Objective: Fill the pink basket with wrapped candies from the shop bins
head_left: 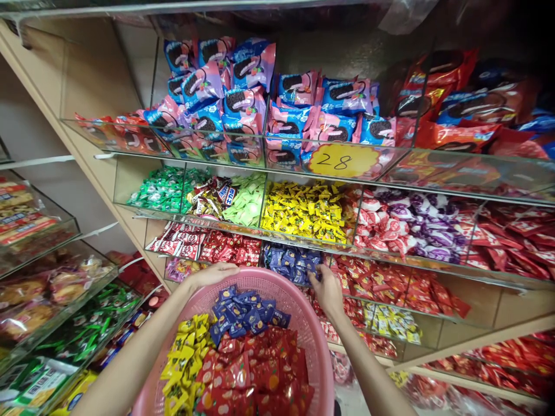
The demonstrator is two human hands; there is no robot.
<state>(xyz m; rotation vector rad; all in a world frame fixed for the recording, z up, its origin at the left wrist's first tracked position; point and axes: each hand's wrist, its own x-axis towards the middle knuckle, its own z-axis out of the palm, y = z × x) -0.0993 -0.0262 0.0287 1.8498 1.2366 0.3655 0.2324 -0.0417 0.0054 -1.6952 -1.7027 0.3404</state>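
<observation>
My left hand (213, 275) is closed over the far left rim of a pink perforated basket (318, 323). Inside the basket lie yellow packets (184, 364) on the left, blue packets (247, 312) at the far side and red packets (260, 370) in the middle and right. Just beyond the rim, my right hand (326, 289) reaches to the right edge of a shelf compartment of dark blue packets (286, 263). Its thumb and forefinger are bent close to a blue packet there; a small blue piece seems to lie between the fingertips.
Glass-fronted shelves (303, 240) of wrapped sweets rise ahead, with yellow sweets (303, 211) above the blue ones. Higher up are blue and pink biscuit packs (342, 95) and a yellow price card (344, 160) reading 28. More stocked shelves (65, 228) stand at the left.
</observation>
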